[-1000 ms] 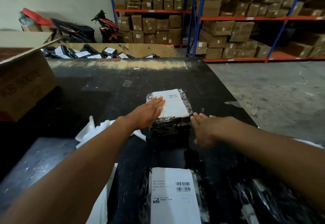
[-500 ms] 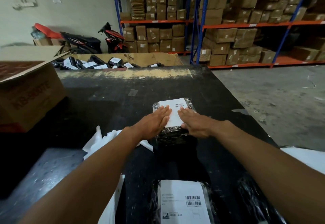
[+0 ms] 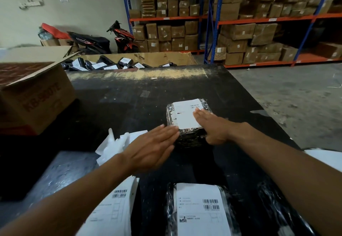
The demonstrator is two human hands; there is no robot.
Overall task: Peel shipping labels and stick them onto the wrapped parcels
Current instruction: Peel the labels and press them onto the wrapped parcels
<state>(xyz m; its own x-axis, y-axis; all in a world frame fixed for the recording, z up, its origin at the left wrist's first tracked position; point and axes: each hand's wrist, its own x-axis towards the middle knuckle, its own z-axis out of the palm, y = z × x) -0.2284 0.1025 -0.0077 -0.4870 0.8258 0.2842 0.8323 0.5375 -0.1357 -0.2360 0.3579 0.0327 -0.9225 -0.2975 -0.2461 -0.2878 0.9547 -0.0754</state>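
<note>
Since the frame 0.5 s earlier, the left hand [image 3: 151,148] has drawn back off the label [image 3: 185,115] to the parcel's near-left corner, while the right hand [image 3: 212,126] has stayed on the label's right half. Head view, the only 1 supplied: the wrapped parcel [image 3: 188,138] lies about mid-way across the black desk [image 3: 120,106], label uppermost and apparently fully laid down. Left hand: fingers straight and together, tips at or touching the near-left corner, holding nothing; slightly blurred. Right hand: spread flat, fingers pressing the label, thumb down against the parcel's near side. Peeled backing papers [image 3: 116,143] lie just left of the left hand; a second labelled parcel [image 3: 199,211] sits near the front edge. Assessment: the step in hand is smoothing the label down. To do it well, the right hand should keep the parcel from sliding while pressure is swept from the centre outward to each edge and corner, since the glossy, wrinkled wrap may leave bubbles or lifted corners. The barcode should end flat and uncreased.
</note>
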